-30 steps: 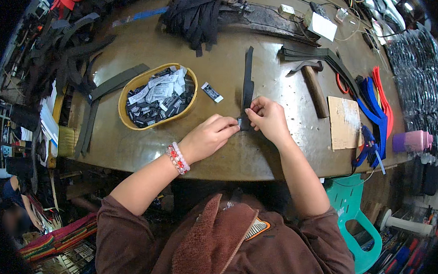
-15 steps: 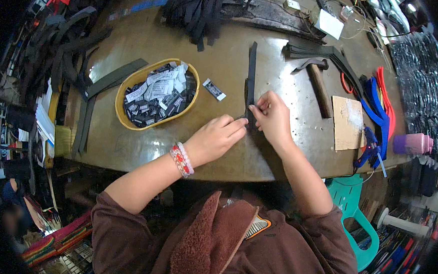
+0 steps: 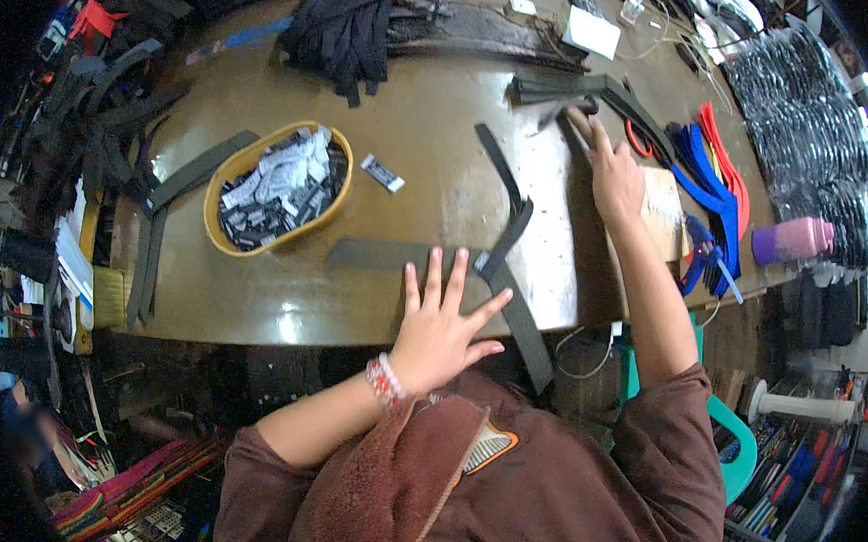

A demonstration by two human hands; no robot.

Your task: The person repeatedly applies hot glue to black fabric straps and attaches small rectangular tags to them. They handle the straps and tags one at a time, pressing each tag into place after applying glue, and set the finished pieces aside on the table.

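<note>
Head view: left hand (image 3: 438,329) splayed, gripping nothing, over black strap (image 3: 375,256); press flat; right hand (image 3: 618,183) at hammer (image 3: 589,105), grip unclear.

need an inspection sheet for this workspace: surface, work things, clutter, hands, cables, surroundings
Surface: brown tabletop, glossy, with bright reflections.
Work things: dark straps overlap in front of the person, a small label near where they meet.
Clutter: oval yellow basket heaped with tags, a loose tag to its right; blue straps and a purple-and-pink bottle at right.
Hands: left hand fingers spread; right hand at the hammer, grip unclear.
Cables: pale cable below the near edge.
Surroundings: green chair at right, partly hidden.
</note>
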